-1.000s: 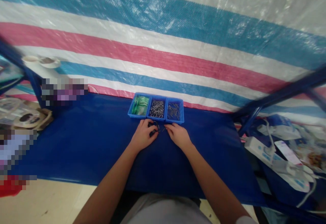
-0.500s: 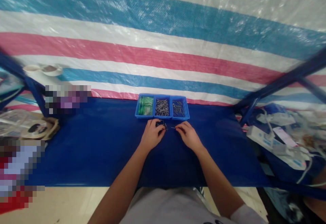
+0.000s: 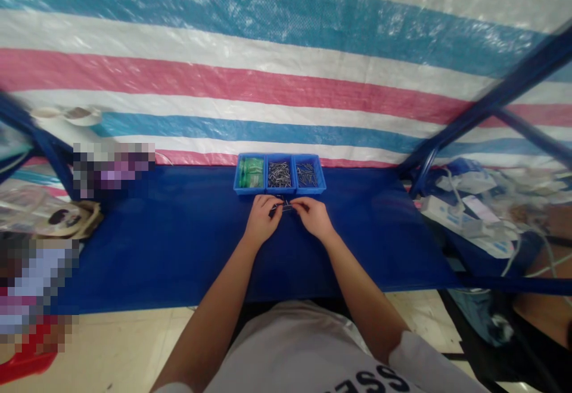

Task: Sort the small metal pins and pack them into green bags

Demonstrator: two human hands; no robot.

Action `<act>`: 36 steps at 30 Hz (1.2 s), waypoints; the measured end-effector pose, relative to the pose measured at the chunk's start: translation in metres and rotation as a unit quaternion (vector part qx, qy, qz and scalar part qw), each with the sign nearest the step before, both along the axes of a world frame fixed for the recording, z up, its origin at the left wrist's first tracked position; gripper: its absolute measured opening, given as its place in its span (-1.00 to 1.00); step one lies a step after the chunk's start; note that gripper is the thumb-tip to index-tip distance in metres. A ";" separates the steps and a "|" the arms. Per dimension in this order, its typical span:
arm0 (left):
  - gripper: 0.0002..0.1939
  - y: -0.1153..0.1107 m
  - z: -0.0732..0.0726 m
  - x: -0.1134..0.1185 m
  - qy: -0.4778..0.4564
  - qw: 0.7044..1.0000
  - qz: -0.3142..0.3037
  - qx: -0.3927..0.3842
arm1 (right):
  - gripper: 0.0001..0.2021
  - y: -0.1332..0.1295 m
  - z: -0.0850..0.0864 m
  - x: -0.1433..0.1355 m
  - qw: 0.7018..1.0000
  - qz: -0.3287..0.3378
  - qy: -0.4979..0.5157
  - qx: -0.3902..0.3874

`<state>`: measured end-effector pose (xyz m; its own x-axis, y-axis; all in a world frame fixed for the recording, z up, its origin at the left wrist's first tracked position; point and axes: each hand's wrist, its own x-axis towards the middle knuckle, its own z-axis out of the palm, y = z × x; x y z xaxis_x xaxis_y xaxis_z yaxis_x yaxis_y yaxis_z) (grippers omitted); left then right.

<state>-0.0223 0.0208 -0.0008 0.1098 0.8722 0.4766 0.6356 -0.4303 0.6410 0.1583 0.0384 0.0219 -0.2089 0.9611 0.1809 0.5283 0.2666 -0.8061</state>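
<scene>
Three joined blue bins (image 3: 280, 190) stand at the back of the blue table. The left bin holds green packets (image 3: 251, 172), the middle one many metal screws (image 3: 279, 174), the right one darker screws (image 3: 307, 174). Just in front of them my left hand (image 3: 263, 217) is closed on a small dark part with thin metal pieces (image 3: 286, 205). Fingers pinched, my right hand (image 3: 313, 214) meets it from the right at a thin metal pin. The fingertips nearly touch, and fine detail between them is too small to tell.
A white power strip (image 3: 465, 226) with cables lies at the right beside blue frame bars (image 3: 491, 104). White rolls (image 3: 75, 125) and plastic-wrapped items (image 3: 40, 211) are at the left. Striped sheeting (image 3: 268, 83) hangs behind the table. Part of a person's bare limb shows at the right edge.
My right hand has moved left with the thin pin, closing the gap to the part in my left hand. The view has shifted slightly, and the bins sit higher in the picture.
</scene>
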 end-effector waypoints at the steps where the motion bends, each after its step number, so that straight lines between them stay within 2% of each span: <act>1: -0.85 0.000 0.001 0.000 0.000 1.000 0.000 0.003 | -0.82 0.000 0.000 -0.001 1.000 -0.013 0.015 -0.008; 7: -0.85 0.000 0.002 0.001 -0.002 1.000 -0.010 0.018 | -0.82 0.005 -0.008 -0.008 0.996 -0.017 0.084 -0.017; 12: -0.84 -0.001 0.003 0.001 -0.001 1.000 -0.009 0.026 | -0.83 0.005 -0.018 -0.008 0.991 -0.002 0.120 0.053; 18: -0.82 -0.002 0.003 0.001 0.002 0.999 -0.034 0.035 | -0.82 0.002 -0.019 -0.007 0.987 0.015 0.106 0.117; 26: -0.79 -0.003 0.002 0.000 -0.020 0.999 -0.032 0.008 | -0.85 -0.003 -0.021 -0.014 0.984 0.001 0.153 0.088; 31: -0.78 -0.002 0.001 0.001 -0.012 0.999 -0.048 -0.011 | -0.85 -0.005 -0.021 -0.011 0.984 -0.005 0.161 0.074; 36: -0.75 -0.002 0.000 0.000 0.001 0.999 -0.034 -0.037 | -0.84 -0.007 -0.023 -0.013 0.985 -0.004 0.168 0.045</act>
